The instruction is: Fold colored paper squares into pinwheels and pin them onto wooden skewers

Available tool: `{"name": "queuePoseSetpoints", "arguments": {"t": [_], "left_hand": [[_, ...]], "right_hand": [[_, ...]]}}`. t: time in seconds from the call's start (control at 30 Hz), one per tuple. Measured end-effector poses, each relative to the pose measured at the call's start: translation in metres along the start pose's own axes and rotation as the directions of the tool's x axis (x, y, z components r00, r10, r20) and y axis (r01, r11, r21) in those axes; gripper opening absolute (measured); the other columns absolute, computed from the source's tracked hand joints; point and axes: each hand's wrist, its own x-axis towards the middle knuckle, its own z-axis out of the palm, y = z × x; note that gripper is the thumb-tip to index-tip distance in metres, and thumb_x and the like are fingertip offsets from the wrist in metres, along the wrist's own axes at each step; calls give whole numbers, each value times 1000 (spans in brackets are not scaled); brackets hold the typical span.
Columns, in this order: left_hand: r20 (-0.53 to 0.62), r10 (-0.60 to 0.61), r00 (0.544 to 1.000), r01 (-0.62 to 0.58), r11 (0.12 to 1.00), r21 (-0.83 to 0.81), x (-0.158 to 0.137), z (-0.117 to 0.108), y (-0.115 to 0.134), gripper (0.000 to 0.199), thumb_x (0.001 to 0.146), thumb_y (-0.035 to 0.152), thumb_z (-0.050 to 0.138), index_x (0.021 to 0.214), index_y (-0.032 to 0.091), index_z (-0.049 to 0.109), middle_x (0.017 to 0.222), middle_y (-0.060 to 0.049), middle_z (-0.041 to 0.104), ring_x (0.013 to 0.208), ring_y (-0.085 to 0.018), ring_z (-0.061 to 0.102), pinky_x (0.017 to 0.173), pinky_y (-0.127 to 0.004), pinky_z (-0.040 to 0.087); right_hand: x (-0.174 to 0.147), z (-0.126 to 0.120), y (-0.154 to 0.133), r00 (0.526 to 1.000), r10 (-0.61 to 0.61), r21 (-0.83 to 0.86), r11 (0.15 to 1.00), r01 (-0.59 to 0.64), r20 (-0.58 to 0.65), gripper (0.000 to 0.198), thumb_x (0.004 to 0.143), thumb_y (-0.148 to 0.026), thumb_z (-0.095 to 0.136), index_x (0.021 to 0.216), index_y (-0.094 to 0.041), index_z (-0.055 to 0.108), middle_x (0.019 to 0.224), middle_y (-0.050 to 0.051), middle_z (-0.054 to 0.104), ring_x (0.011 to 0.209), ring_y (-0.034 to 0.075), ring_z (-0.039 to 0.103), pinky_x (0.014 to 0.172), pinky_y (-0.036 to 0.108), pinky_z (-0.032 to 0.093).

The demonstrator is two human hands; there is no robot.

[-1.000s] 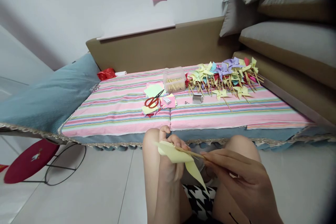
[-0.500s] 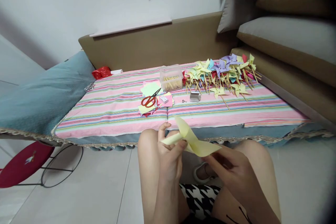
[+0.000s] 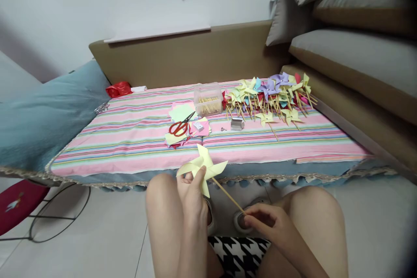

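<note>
A pale yellow paper pinwheel (image 3: 213,169) is held above my knees, its vanes facing up. My left hand (image 3: 194,189) is closed on the paper head, with the thumb pressed near its centre. The fingers of my right hand (image 3: 267,221) pinch the lower end of the thin wooden stick (image 3: 230,196), which slants down to the right from the head. Beyond, on the striped cloth, lie orange-handled scissors (image 3: 180,127) on stacks of coloured paper squares (image 3: 182,112), and a small open box (image 3: 237,124) with tiny pins beside it.
A clear plastic box (image 3: 208,99) of wooden sticks stands mid-bed, left of a pile of finished pinwheels (image 3: 270,91). Two yellow pinwheels lie in front of that pile. Cushions (image 3: 352,47) are stacked at right, a red stool (image 3: 19,204) at lower left, and a red bag (image 3: 119,89) at back left.
The pinwheel has turned so its face and stick now show. My right hand has moved from the paper down to the stick's end. The view has shifted slightly.
</note>
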Motion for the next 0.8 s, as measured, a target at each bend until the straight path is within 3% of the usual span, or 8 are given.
{"name": "queuePoseSetpoints", "arguments": {"t": [0.13,0.23,0.47,0.53,0.63,0.7,0.73,0.8], "left_hand": [[-34,-15,999,15,1000,15,8,3,-3,51,52,11,82,91,17,50,58,9,58,63,-14,67,62,-23,51],[3,-66,998,66,997,39,14,8,-6,52,53,13,82,92,17,49,66,4,65,64,-14,68,61,-23,51],[268,-119,956,103,992,71,23,40,-25,57,62,29,81,106,21,45,103,-7,68,86,-15,68,79,-29,51],[330,-151,932,121,986,110,29,45,-36,51,71,44,71,110,23,45,118,-10,63,93,-18,67,83,-34,50],[349,-140,927,7,934,357,48,42,-57,44,80,55,54,109,23,51,132,-12,55,117,-24,56,97,-40,43],[413,-67,908,-232,741,630,65,34,-72,46,79,51,57,113,21,55,133,-13,53,129,-27,44,107,-43,32],[466,-30,884,-371,561,740,74,29,-80,50,78,49,58,119,19,54,136,-14,51,133,-29,38,110,-45,28],[530,52,846,-531,154,833,91,21,-96,59,79,45,57,129,15,50,144,-18,41,140,-35,25,111,-50,22]], "right_hand": [[6,-1,1,999,16,-60,998,-14,30,28,76,-42,66,73,-15,72,69,6,72,65,19,66,59,26,50],[10,-2,4,999,-24,-71,997,21,-44,28,76,-41,65,69,-16,71,65,5,71,62,18,65,57,25,49],[25,-21,9,962,-117,-74,992,102,-247,31,76,-46,66,68,-17,73,61,4,70,59,19,66,55,26,52],[30,-44,10,921,-123,-87,991,97,-370,34,74,-50,67,71,-17,73,64,5,72,62,22,68,58,29,54],[39,-99,20,777,-140,-185,982,31,-614,38,72,-55,65,77,-18,74,73,8,75,69,26,69,61,31,54],[47,-146,31,645,-178,-314,944,-101,-743,41,72,-56,62,81,-18,74,75,9,75,70,27,68,62,33,51],[52,-171,38,588,-193,-371,907,-199,-786,43,72,-57,59,80,-18,74,74,10,74,67,28,67,60,35,49],[65,-218,52,542,-207,-444,823,-355,-815,45,74,-57,53,78,-17,74,69,12,73,65,29,65,57,36,45]]}}
